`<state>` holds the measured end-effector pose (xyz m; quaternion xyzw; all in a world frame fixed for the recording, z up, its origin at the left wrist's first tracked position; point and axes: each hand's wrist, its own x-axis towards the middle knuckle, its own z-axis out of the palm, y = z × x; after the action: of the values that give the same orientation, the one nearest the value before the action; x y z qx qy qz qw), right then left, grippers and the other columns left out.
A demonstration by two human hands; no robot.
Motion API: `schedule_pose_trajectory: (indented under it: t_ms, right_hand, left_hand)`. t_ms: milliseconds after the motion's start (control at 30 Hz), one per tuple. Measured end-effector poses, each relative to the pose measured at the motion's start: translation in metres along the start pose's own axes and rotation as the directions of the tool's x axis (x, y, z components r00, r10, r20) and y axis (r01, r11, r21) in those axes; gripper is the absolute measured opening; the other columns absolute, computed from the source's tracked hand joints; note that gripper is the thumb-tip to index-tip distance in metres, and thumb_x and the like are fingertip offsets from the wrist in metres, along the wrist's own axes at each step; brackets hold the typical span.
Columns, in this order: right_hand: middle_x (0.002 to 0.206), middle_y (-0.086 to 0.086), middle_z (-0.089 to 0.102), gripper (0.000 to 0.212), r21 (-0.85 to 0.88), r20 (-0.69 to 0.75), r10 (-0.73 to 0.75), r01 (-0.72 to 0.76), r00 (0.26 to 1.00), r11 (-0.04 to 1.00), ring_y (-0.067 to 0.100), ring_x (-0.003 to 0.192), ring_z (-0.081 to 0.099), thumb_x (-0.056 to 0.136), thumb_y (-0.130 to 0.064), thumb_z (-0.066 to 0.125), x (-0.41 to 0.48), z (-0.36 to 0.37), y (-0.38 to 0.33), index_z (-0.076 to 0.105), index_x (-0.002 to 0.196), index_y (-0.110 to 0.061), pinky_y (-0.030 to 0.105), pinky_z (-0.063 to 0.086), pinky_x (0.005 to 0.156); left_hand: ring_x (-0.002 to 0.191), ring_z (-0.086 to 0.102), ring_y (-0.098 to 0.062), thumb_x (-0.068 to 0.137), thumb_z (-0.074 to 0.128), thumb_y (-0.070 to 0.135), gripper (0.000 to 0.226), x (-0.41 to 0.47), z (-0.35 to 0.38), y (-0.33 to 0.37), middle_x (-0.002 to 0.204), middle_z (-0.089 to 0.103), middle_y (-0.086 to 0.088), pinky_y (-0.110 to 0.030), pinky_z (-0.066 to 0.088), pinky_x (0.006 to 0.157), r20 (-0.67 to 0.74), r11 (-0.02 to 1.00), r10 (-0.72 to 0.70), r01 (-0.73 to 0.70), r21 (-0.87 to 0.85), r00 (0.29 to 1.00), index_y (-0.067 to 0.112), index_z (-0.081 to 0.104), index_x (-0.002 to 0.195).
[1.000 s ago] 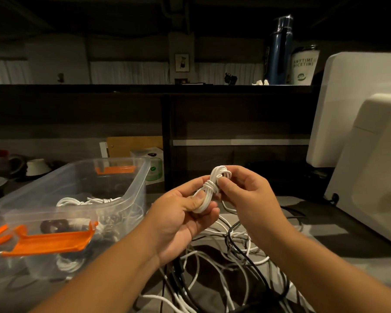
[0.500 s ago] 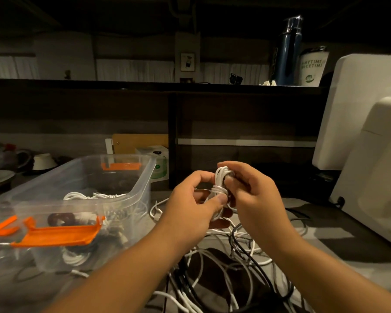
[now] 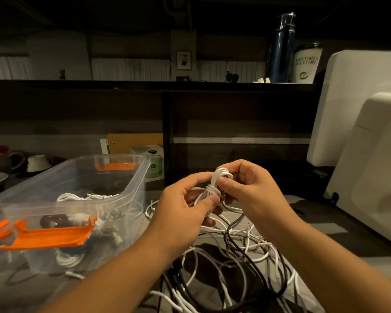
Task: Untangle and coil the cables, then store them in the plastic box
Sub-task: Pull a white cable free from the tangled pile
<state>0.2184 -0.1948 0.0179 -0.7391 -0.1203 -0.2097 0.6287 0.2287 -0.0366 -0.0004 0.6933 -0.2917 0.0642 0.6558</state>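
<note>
At a dim grey desk (image 3: 330,224), both hands close on a small bundle of thin white cable (image 3: 213,188). It is coiled into loops and cinched round its waist by several turns of its own tail. The left hand (image 3: 183,211) grips the lower half, thumb pressed across the loops and fingers curled behind. The right hand (image 3: 253,190) pinches the upper loops just above the wrap, its fingers bent. The bundle is held in the air, just to the right of the clear plastic box with orange latches (image 3: 134,188), where other white coils (image 3: 84,196) already lie. It looks light, limp and springy, and is likely to unwind if the wrap slips, so the cinched waist seems the safest place to hold it. Beneath the hands, a tangle of loose white and black cables (image 3: 246,251) lies on the desk.
</note>
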Motion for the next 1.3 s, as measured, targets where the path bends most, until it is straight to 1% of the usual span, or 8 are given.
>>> schedule_pose_trajectory:
  t_ms: [133,300,433,533,700,833,967,1300]
  right_hand:
    - [0.087,0.005,0.074,0.009,-0.03,-0.018,-0.007,0.007,1.0,1.0,0.02,0.081,0.071,0.09,-0.018,0.072,0.0,-0.002,0.001,0.069,0.099,-0.016,0.034,0.056,0.074]
    - [0.073,0.011,0.059,0.029,-0.047,-0.085,-0.038,0.034,0.996,0.998,0.022,0.064,0.053,0.087,-0.026,0.073,-0.002,0.003,0.006,0.049,0.076,-0.014,0.034,0.048,0.061]
    - [0.074,0.009,0.063,0.025,-0.012,-0.022,0.032,-0.032,0.999,0.999,0.018,0.06,0.058,0.09,-0.019,0.073,-0.001,0.004,0.007,0.051,0.09,-0.007,0.026,0.051,0.055]
    - [0.084,0.002,0.072,0.027,-0.048,-0.025,0.029,-0.03,0.999,0.998,0.016,0.069,0.068,0.087,-0.026,0.075,0.001,0.001,0.006,0.059,0.108,-0.02,0.025,0.055,0.06]
    - [0.091,0.007,0.075,0.032,0.011,0.048,0.009,-0.009,0.999,1.0,0.028,0.087,0.073,0.077,-0.036,0.073,0.0,-0.002,0.002,0.07,0.103,-0.016,0.038,0.06,0.076]
    - [0.086,0.008,0.076,0.031,0.055,0.059,0.05,-0.054,0.997,0.997,0.022,0.078,0.075,0.079,-0.029,0.073,0.0,0.0,0.001,0.071,0.102,-0.008,0.03,0.058,0.072]
    - [0.088,0.015,0.075,0.014,0.22,0.092,0.1,-0.118,0.991,0.968,0.024,0.077,0.073,0.092,-0.001,0.065,0.002,-0.002,0.0,0.072,0.104,-0.002,0.03,0.06,0.072]
    - [0.083,0.002,0.076,0.016,-0.199,0.045,-0.084,0.092,0.995,0.976,0.019,0.074,0.075,0.09,-0.009,0.072,0.002,-0.006,-0.004,0.07,0.104,-0.017,0.036,0.064,0.069]
  left_hand:
    - [0.083,0.073,-0.015,0.096,0.062,0.005,0.044,-0.001,0.0,0.002,0.099,0.076,0.007,-0.022,0.057,0.064,0.013,0.998,0.044,-0.045,0.044,0.999,0.033,0.065,0.131]
    - [0.07,0.067,-0.01,0.097,0.062,0.006,0.043,0.003,-0.006,0.004,0.096,0.075,0.006,-0.022,0.055,0.061,-0.018,0.998,0.042,-0.041,0.05,0.999,0.035,0.067,0.129]
    - [0.065,0.062,-0.011,0.098,0.061,0.006,0.039,0.006,-0.01,-0.001,0.085,0.074,0.004,-0.023,0.051,0.058,-0.014,0.999,0.005,-0.004,0.054,1.0,0.036,0.07,0.122]
    - [0.067,0.06,-0.01,0.1,0.059,0.009,0.039,0.007,-0.012,-0.002,0.082,0.071,0.006,-0.022,0.049,0.059,0.004,0.999,-0.016,0.016,0.039,1.0,0.038,0.069,0.124]
    - [0.063,0.055,-0.011,0.101,0.053,0.004,0.044,0.008,-0.013,0.004,0.073,0.065,0.005,-0.023,0.047,0.054,0.085,0.997,-0.055,0.06,-0.054,0.995,0.039,0.069,0.122]
    - [0.057,0.052,-0.012,0.102,0.051,0.001,0.043,0.008,-0.012,0.006,0.069,0.063,-0.001,-0.024,0.044,0.049,0.075,0.987,-0.089,0.099,-0.13,0.993,0.039,0.072,0.109]
    - [0.056,0.05,-0.011,0.102,0.051,0.002,0.038,0.011,-0.01,0.005,0.082,0.064,-0.011,-0.024,0.041,0.045,0.046,0.968,-0.123,0.13,-0.213,0.991,0.033,0.073,0.109]
    - [0.058,0.05,-0.012,0.103,0.051,0.005,0.038,0.009,-0.012,0.003,0.078,0.06,-0.007,-0.024,0.042,0.047,0.068,0.972,-0.15,0.159,-0.173,0.986,0.029,0.071,0.124]
